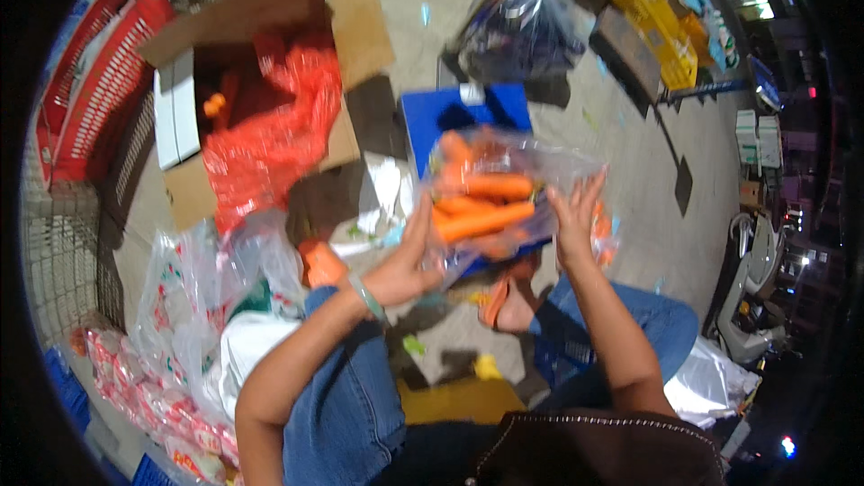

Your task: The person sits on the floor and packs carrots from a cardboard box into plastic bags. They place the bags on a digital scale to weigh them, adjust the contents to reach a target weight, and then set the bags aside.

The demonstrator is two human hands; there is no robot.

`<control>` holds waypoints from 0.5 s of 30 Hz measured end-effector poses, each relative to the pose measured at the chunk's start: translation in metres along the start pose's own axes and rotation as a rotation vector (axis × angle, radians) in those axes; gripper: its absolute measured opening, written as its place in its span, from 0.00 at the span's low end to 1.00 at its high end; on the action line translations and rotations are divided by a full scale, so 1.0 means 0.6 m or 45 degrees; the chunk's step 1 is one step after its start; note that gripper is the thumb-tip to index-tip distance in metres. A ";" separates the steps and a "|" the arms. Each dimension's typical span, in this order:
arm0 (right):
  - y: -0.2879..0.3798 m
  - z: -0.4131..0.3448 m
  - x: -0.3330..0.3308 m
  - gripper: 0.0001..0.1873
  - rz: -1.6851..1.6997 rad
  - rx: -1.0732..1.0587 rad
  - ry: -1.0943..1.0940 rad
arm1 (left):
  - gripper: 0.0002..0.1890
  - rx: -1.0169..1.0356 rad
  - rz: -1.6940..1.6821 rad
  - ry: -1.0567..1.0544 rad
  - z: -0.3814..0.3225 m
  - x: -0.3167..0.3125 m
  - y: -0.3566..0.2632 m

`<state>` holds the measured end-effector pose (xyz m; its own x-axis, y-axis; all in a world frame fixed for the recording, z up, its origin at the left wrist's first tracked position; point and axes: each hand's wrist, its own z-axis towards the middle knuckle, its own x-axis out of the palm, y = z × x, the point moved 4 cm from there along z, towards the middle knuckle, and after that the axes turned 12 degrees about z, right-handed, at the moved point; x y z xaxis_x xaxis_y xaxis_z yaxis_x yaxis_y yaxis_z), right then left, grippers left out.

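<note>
A clear plastic bag of carrots [486, 206] is held between my hands above a blue flat platform [422, 125]. My left hand [405, 266] grips the bag's left side, with a pale green bangle [366, 297] around the wrist. At the opposite end, my right hand [577, 216] holds the loose plastic, its fingers spread along the edge. Several carrots lie roughly crosswise inside; motion blurs the bag. Behind my right wrist, another clear bag with orange contents [605, 233] is partly hidden.
An open cardboard box [236, 10] with a red plastic bag [270, 128] stands at left, near red crates [101, 94]. Clear printed bags [182, 283] lie beside my left knee. A dark-filled plastic bag [526, 34] stands beyond the platform; a yellow crate [655, 30] is farther right.
</note>
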<state>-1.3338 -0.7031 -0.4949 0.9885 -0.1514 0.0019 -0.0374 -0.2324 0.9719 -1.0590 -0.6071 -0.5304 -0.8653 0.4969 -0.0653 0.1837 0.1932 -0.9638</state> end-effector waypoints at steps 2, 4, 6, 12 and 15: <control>0.019 0.010 -0.022 0.61 -0.010 -0.043 0.046 | 0.61 0.061 0.280 0.077 0.011 0.028 0.024; -0.007 0.016 -0.082 0.56 -0.097 0.063 -0.030 | 0.65 0.150 0.278 0.136 0.022 0.057 0.041; -0.001 -0.002 -0.079 0.52 -0.055 0.346 -0.044 | 0.66 0.084 0.240 0.176 0.017 0.073 0.057; 0.049 -0.057 -0.052 0.18 -0.389 0.157 0.062 | 0.63 -0.026 0.153 0.231 0.026 0.083 0.071; 0.079 -0.064 -0.020 0.10 -0.794 -0.176 0.055 | 0.60 -0.137 -0.119 0.283 0.022 0.078 0.060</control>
<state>-1.3420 -0.6753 -0.4400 0.8236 0.0114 -0.5671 0.5630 -0.1376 0.8149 -1.0992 -0.5878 -0.5714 -0.7594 0.6441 0.0926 0.1667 0.3301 -0.9291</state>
